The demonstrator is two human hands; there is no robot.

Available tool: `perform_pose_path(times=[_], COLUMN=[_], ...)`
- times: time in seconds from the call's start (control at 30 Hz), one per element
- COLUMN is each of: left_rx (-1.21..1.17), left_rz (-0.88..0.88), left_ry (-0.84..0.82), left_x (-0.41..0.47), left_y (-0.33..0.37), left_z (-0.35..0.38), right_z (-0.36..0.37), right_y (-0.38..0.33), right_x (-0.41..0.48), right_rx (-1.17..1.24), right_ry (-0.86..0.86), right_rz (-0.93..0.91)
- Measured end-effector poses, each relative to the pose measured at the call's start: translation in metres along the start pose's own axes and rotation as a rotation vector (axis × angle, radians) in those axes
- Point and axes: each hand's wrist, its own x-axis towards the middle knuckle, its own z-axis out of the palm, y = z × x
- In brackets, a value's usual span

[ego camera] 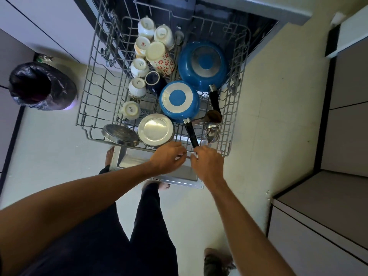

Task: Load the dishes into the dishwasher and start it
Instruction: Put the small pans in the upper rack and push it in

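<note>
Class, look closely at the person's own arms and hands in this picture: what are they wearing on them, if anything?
Nothing. The left hand and right hand are bare, with no gloves, rings, watch or bracelets visible. Both forearms are uncovered as far as the frame shows, with no sleeve in view. Lower down, the person wears dark trousers.

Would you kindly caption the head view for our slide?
Both hands grip the front edge of a pulled-out dishwasher rack loaded with cups and pans.

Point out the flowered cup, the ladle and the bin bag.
flowered cup (pixel 161 59), head view, on its patterned side.
ladle (pixel 213 131), head view, on its shiny bowl.
bin bag (pixel 59 90), head view, on its black outer plastic.
</note>
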Motion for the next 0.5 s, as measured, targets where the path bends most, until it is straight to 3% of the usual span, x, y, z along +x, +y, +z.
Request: perform_pose_path(times=[0.17,0.5], left_rx=[0.076,0.140], left_rz=[0.086,0.101], left_ry=[0.051,0.073], left_x=[-0.041,-0.062], left_y=[-0.022,-0.054], left_z=[-0.028,-0.065], right_z=[0.020,0.020], right_y=[-0.021,-0.026], right_x=[-0.013,-0.005], right_rx=[0.045,0.165], right_ry=[0.037,-0.065], right_rz=[0.016,-0.048])
